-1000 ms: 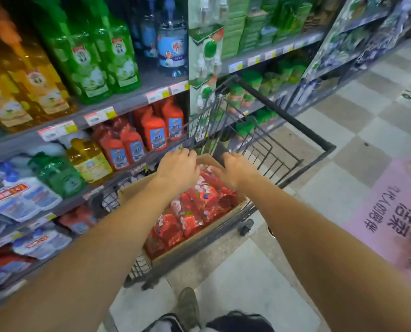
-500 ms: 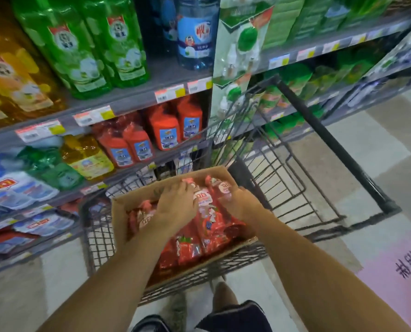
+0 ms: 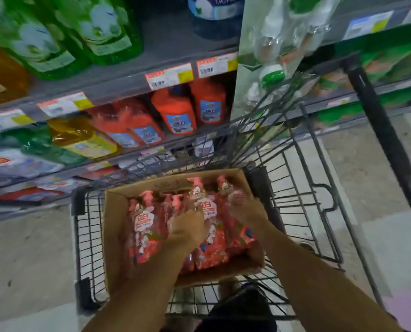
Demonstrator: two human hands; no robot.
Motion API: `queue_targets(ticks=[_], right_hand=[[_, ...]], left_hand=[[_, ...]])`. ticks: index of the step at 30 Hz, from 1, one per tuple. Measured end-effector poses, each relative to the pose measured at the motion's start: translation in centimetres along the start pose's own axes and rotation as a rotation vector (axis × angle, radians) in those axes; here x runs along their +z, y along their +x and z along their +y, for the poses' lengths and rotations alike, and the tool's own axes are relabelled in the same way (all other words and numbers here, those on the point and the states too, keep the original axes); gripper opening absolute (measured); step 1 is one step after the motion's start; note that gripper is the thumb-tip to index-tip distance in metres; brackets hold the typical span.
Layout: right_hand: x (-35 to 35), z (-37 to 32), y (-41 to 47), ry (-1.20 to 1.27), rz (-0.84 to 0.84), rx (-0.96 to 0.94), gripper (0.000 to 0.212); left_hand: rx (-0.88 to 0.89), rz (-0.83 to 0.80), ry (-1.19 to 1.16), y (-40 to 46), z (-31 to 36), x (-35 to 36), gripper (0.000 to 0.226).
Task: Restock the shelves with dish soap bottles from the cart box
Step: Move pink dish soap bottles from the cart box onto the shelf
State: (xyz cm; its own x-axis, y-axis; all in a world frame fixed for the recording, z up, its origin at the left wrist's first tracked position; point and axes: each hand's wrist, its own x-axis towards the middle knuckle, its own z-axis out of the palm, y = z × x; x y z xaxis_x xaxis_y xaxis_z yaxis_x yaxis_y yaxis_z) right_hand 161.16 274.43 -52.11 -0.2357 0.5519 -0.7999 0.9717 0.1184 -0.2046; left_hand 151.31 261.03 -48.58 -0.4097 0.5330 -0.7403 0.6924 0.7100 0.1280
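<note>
Hands both down in the cardboard box (image 3: 118, 236) in your cart (image 3: 84, 236): your left hand (image 3: 187, 227) curled round a red pump dish soap bottle (image 3: 200, 207), your right hand (image 3: 246, 208) gripping the neighbouring bottle (image 3: 226, 188) beside it.

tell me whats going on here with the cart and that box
A person is reaching with both hands into an open brown cardboard box that sits in a black wire shopping cart parked beside the store shelves. The box holds red pump-top dish soap bottles lying on their sides. The left hand and the right hand are both down on the bottles, apparently taking hold. No bottle has left the box yet.
</note>
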Motion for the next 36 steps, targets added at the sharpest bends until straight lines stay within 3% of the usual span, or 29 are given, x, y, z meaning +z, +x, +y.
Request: queue_targets(ticks=[4,9,12,15,18,21,22,24,25,29,32,36], right_hand=[[0.5,0.6,0.4,-0.064,0.053,0.068,0.084],[0.6,0.4,1.7,-0.109,-0.043,0.157,0.107],[0.6,0.5,2.0,-0.054,-0.066,0.215,0.115],[1.4,0.6,2.2,0.111,-0.062,0.249,0.109],[1.9,0.8,2.3,0.088,-0.05,0.259,0.108],[2.6,1.1,2.0,0.042,-0.068,0.26,0.116],[2.8,1.2,1.8,0.03,-0.09,0.26,0.121],[3.4,1.7,1.5,0.003,-0.165,0.26,0.132],[3.8,2.1,1.5,0.02,-0.205,0.256,0.135],[5.3,3.2,1.4,0.346,-0.227,0.272,0.133],[5.0,2.9,0.7,0.432,-0.19,0.227,0.136],[4.9,3.2,-0.7,0.487,-0.133,0.095,0.119]], left_hand=[[-0.143,-0.007,-0.33,1.5,0.8,2.4,0.087],[-0.377,0.007,-0.697,4.0,-0.3,5.1,0.098],[-0.459,-0.041,-0.894,6.1,-2.2,8.8,0.119],[-0.471,-0.058,-0.984,7.5,-3.2,10.9,0.131],[-0.493,-0.072,-1.054,7.5,-3.3,9.6,0.128],[-0.513,-0.17,-1.106,6.6,-2.6,7.5,0.095],[-0.517,-0.19,-1.106,6.6,-2.7,7.4,0.107],[-0.552,-0.173,-1.064,6.4,-3.3,7.8,0.154],[-0.551,-0.143,-1.045,6.1,-3.5,7.8,0.16],[-0.56,-0.151,-1.102,4.3,-3.7,7.6,0.121],[-0.545,-0.109,-1.155,3.1,-3.0,7.4,0.111],[-0.491,-0.047,-1.279,1.1,-3.8,7.8,0.137]])
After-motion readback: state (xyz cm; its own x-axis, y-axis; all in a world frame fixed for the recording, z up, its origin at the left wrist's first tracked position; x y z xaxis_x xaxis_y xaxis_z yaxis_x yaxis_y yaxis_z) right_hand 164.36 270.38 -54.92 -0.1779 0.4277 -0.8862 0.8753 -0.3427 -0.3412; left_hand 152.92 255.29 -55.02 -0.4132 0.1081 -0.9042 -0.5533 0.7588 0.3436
